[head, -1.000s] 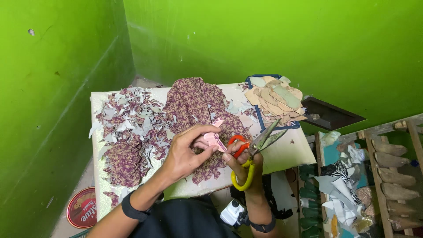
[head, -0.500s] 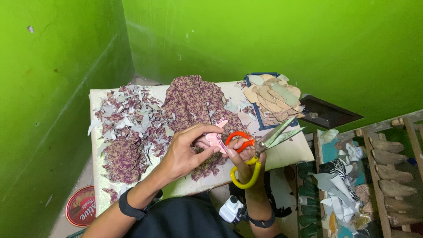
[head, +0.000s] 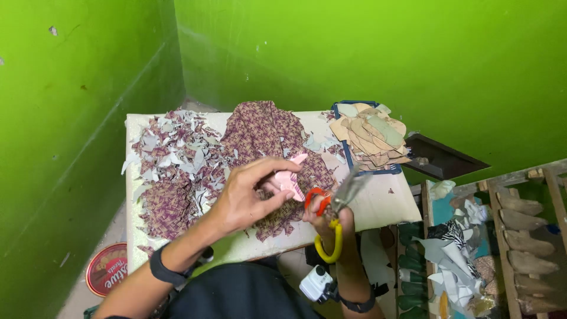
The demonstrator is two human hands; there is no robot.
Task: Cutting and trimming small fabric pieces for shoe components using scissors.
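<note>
head view, looking down over a small pale surface pushed into the corner of bright green walls. the left hand pinches a small pink cut piece between thumb and fingertips, holding it up above the near edge of the surface so its edge is free to meet the blades. the right hand is clenched through the loops of a pair of scissors with one orange and one yellow handle; the blades point up and away toward the far right corner and look blurred, so how far they are parted cannot be told. the scissors sit just beside the pink piece, close to touching it.

a heap of purple patterned fabric lies across the middle of the surface, under and behind the hands, with grey and purple offcuts strewn toward the left edge. at the far right corner a dark tray keeps a stack of tan and pale green cut shapes together, apart from the scrap. a round red tin rests on the floor by the left near corner. to the right, a wooden rack holds shoe lasts.
</note>
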